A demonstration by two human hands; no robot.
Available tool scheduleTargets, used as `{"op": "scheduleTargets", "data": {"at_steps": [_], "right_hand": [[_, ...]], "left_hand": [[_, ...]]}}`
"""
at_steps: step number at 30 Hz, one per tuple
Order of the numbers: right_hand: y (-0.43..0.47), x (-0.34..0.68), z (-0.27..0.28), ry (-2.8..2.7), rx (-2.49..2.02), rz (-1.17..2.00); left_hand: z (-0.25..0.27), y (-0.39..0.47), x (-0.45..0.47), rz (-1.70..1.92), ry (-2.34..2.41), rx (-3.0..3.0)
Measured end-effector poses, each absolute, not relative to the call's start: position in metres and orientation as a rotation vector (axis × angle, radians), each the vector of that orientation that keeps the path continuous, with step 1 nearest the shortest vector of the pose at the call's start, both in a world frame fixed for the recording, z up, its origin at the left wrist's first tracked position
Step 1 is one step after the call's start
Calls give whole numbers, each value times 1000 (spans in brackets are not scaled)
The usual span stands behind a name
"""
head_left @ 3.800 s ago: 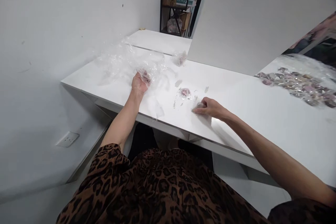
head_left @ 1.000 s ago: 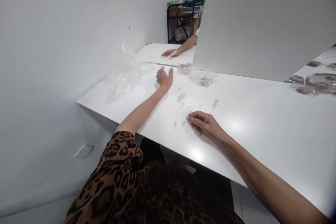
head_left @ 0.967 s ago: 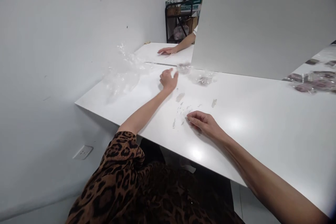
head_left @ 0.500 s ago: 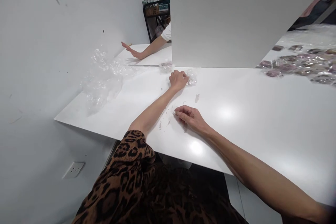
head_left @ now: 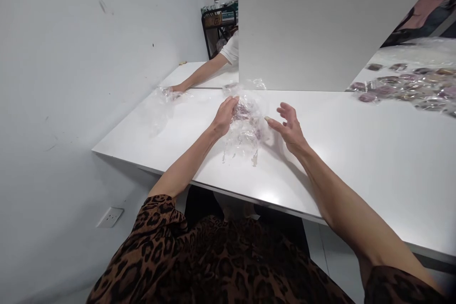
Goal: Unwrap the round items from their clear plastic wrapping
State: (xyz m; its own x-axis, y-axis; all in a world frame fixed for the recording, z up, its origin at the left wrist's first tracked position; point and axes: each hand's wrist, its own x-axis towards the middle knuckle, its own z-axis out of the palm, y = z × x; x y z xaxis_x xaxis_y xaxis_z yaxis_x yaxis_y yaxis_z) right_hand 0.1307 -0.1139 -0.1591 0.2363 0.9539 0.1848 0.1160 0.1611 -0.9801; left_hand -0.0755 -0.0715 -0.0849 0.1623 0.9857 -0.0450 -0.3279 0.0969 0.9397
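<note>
A crinkled clear plastic packet [head_left: 245, 126] with purplish pieces inside lies on the white table in front of me. My left hand [head_left: 225, 116] is at its left side, fingers together and closed on the plastic edge; the thumb is mostly hidden. To the packet's right, my right hand [head_left: 289, 128] is held open over the table, fingers spread and empty, with the thumb tip close to the plastic. Small scraps [head_left: 254, 157] lie in front of the packet.
Loose clear plastic [head_left: 160, 104] lies at the left, where another person's hand [head_left: 177, 88] reaches in. A grey upright panel [head_left: 302, 23] stands at the table's back edge. Many wrapped purplish and brown pieces [head_left: 409, 88] lie at the back right. A wall [head_left: 71, 80] borders the left.
The packet with purplish pieces now lies between my hands, over the scraps. My left hand has come slightly nearer; my right hand has moved right and away and opened. The other person's hand has lowered onto the plastic.
</note>
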Motion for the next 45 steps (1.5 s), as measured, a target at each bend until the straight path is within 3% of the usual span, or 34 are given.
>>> {"op": "scheduleTargets", "data": {"at_steps": [6, 19, 27, 34, 39, 45], "right_hand": [[-120, 134, -142, -1181, -965, 1253], [-117, 154, -118, -753, -793, 1104], [-115, 177, -112, -614, -596, 1067], [-116, 174, -115, -822, -680, 1017], [-113, 190, -120, -888, -757, 974], [-96, 233, -133, -619, -595, 975]], "left_hand": [[-75, -72, -81, 1099, 975, 1328], [-123, -43, -116, 1058, 1218, 1241], [-129, -54, -103, 808, 1353, 2038], [-135, -58, -27, 431, 1121, 2642], [-145, -58, -3, 501, 1037, 2582], [-122, -72, -37, 741, 858, 2170]]}}
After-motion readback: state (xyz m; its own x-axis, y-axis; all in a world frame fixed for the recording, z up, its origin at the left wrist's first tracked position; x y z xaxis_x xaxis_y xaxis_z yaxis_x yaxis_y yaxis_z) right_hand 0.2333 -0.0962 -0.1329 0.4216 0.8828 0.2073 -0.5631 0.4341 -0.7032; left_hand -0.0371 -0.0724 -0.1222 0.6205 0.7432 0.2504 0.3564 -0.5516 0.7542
